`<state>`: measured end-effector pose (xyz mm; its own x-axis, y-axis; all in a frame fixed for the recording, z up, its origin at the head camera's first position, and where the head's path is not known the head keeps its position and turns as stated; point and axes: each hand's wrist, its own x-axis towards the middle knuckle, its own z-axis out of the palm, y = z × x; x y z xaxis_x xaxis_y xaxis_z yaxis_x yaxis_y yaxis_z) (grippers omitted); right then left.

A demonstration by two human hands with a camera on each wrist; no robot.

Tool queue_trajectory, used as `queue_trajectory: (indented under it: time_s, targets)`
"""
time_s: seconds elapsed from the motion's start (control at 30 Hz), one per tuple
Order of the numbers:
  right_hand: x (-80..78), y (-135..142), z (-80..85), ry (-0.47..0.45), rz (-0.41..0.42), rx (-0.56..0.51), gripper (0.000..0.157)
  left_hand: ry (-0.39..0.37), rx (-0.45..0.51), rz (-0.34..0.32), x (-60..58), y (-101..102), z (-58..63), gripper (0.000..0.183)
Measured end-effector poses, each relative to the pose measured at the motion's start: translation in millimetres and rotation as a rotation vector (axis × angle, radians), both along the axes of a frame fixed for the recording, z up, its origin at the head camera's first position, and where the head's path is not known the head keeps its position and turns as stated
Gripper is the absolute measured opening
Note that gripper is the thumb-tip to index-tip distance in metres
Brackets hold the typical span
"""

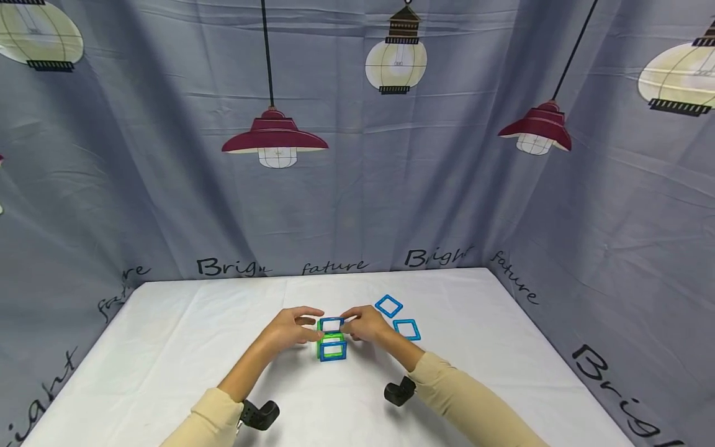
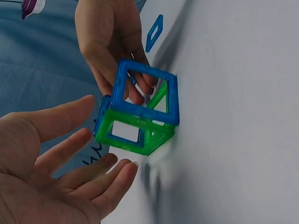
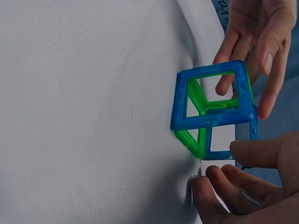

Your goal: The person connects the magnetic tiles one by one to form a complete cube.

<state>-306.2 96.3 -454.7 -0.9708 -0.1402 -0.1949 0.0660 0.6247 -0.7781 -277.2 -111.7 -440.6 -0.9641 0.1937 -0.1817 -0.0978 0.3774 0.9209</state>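
Observation:
Between the hands, square magnetic frame tiles stand joined as an open box. A blue square tile [image 3: 210,122] forms its near face, and a green square tile [image 2: 126,133] its left side. Another blue square tile [image 1: 332,319] stands at the back, rising above the near one. My right hand [image 1: 365,324] pinches the right edge of this back tile, thumb overlapping its corner in the right wrist view. On the box's left side, my left hand [image 1: 287,329] has its fingers spread and fairly straight, the tips close to the green tile.
Two loose blue tiles, one a diamond-turned frame [image 1: 388,305] and one a slanted frame [image 1: 407,329], lie behind and right of the box. A white cloth [image 1: 184,347] covers the table. Grey printed curtains [image 1: 346,205] hang around it.

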Motion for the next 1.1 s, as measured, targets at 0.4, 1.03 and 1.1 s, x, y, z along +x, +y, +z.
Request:
queue_trajectory:
  time_s: [0.4, 1.03, 1.1]
  targets:
    - [2.3, 19.6, 11.5, 0.069, 0.051, 0.031, 0.036, 0.012, 0.119, -0.037, 5.6, 2.1, -11.6, 0.056]
    - [-12.1, 97.3, 22.4, 0.146, -0.067, 0.282, 0.059, 0.007, 0.191, -0.119, 1.6, -12.3, -27.5, 0.064]
    - [-12.6, 106.2, 16.2, 0.134, -0.07, 0.318, 0.06, 0.004, 0.183, -0.115, 1.2, -12.1, -27.4, 0.063]
